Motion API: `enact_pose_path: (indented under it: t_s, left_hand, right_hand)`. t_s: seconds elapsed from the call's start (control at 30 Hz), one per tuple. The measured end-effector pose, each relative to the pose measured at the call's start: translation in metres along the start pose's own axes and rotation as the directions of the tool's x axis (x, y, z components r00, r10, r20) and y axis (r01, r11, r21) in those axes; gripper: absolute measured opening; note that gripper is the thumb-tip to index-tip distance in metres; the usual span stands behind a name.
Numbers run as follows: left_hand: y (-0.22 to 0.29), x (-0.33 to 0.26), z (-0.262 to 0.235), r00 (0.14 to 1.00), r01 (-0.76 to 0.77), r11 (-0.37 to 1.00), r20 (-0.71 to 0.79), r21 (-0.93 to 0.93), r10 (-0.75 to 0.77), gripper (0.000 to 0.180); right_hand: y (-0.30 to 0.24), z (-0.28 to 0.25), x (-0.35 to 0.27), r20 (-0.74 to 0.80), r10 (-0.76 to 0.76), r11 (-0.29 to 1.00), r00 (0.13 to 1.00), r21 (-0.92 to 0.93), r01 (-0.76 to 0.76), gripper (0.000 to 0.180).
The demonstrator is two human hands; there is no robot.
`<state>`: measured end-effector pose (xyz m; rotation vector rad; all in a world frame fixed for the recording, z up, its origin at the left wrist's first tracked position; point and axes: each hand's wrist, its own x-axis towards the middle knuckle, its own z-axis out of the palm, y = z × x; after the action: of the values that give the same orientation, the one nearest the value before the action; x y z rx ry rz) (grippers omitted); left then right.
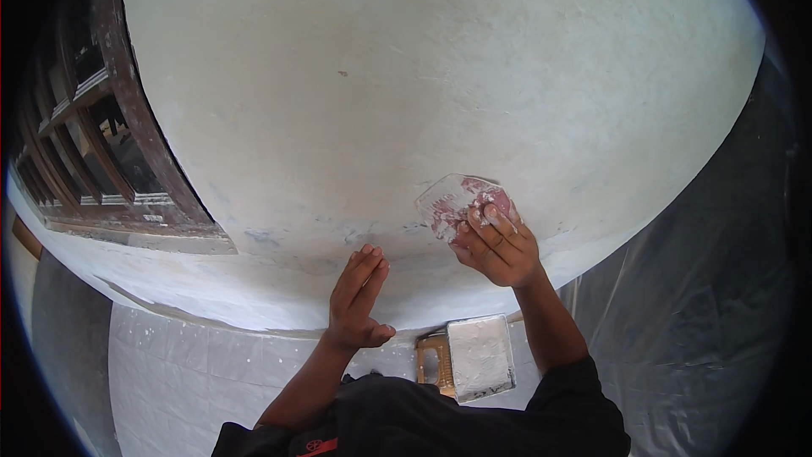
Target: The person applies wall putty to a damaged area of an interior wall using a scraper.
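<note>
Plainly, the right hand clamps the smeared scraper, which juts leftward past the fingertips, while the left hand holds its thumb apart.

Lit softly and evenly across the wall, with only faint shading. Cooler and bluish-white toward its bottom edge. Dim at right over the dark sheet, with pale streaks of sheen. Marked by dull reflections in the window. Nearly black on the shirt, with little fold detail. Bowed strongly by the fisheye toward the rim; vignetted to black in the corners, fringed blue. Fairly sharp at left hand and right hand; softer outward.
</note>
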<state>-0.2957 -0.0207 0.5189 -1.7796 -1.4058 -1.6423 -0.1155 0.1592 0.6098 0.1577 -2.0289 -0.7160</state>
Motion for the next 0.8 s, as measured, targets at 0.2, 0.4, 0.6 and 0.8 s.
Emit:
enact_pose_path:
  t_s: [0.2, 0.4, 0.6, 0.8]
  left_hand:
    - [-0.004, 0.000, -0.004, 1.000, 0.013, 1.000, -0.017, 0.006, -0.013, 0.081]
    - [0.000, 0.003, -0.003, 1.000, 0.011, 1.000, -0.029, -0.017, -0.011, 0.081]
    - [0.001, 0.001, -0.003, 0.999, 0.022, 0.999, -0.038, -0.032, -0.023, 0.081]
    - [-0.001, -0.001, -0.009, 0.997, 0.034, 0.999, -0.062, -0.020, -0.035, 0.081]
  right_hand:
    - [-0.030, -0.045, 0.019, -0.044, 0.275, 0.924, 0.960, 0.288, -0.252, 0.020]
    - [-0.040, -0.027, 0.055, 0.030, 0.875, 0.163, 0.484, 0.922, -0.352, 0.024]
    - [-0.039, -0.005, 0.066, 0.222, 0.865, 0.135, 0.451, 0.763, -0.633, 0.022]
    - [-0.020, -0.017, 0.042, 0.188, 0.939, 0.001, 0.287, 0.835, -0.550, 0.023]
